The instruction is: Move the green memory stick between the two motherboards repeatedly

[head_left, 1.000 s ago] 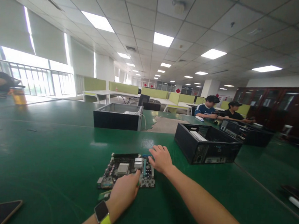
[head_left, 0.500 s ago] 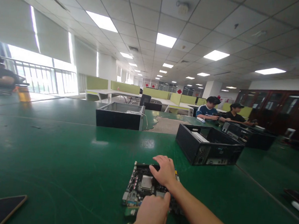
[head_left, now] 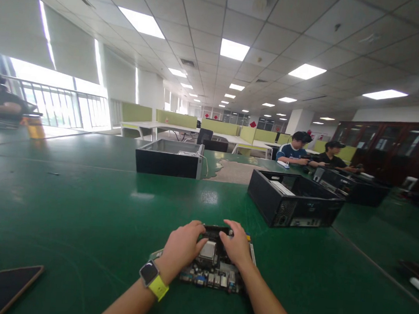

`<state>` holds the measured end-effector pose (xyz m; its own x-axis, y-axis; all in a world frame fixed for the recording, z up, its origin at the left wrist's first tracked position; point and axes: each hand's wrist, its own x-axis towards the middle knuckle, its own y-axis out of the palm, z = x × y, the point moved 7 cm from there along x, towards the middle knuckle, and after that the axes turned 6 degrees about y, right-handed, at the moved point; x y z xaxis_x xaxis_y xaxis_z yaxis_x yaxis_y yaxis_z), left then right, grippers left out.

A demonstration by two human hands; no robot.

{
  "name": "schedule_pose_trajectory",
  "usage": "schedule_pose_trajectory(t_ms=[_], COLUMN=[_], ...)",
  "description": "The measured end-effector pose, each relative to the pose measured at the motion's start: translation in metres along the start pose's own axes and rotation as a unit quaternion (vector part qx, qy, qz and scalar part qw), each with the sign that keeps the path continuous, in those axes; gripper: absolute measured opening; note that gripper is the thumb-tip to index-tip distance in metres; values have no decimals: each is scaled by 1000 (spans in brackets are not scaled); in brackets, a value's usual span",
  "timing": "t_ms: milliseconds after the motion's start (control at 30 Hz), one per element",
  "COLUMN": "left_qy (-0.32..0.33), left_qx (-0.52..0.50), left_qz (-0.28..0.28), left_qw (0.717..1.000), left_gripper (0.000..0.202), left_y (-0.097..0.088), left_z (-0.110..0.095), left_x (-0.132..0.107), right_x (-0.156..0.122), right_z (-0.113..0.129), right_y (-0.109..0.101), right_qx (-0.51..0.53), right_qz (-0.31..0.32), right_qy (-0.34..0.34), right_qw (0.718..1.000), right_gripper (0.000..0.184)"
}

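A motherboard lies on the green table with its port side facing me and a square silver processor on top. My left hand, a watch with a yellow-green strap on its wrist, is over the board's left side. Its thumb and fingers are apart, curved near the dark slots at the far edge. Over the right side is my right hand, thumb spread from its fingers beside the same slots. Whether the fingertips touch the slots I cannot tell. A pale strip shows partly behind my left wrist.
An open black computer case stands beyond the board at right, another case farther back. More cases lie near two seated people at right. A dark flat panel lies front left. An orange container is far left.
My left hand has moved from the board's near edge to its far left part. The board now shows its ports turned toward me. My right hand stays near the far right side.
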<state>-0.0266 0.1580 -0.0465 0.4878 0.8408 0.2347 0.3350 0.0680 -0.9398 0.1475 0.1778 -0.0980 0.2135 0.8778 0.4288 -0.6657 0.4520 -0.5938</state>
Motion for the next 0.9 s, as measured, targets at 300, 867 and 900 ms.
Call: schedule_pose_trajectory(t_ms=[300, 867, 900], left_qy=[-34, -68, -70], left_qx=[30, 16, 16], left_qz=[2, -19, -20], left_qw=[999, 997, 997], left_gripper=[28, 36, 36], left_y=[10, 13, 13], left_z=[30, 49, 48], left_x=[3, 5, 5], right_x=[10, 7, 7], right_z=[-3, -2, -2], right_y=[1, 4, 3], right_qx=[41, 36, 37], right_qz=[30, 68, 67], right_qy=[-25, -28, -28], right_qw=[998, 997, 997], right_gripper=[34, 35, 35])
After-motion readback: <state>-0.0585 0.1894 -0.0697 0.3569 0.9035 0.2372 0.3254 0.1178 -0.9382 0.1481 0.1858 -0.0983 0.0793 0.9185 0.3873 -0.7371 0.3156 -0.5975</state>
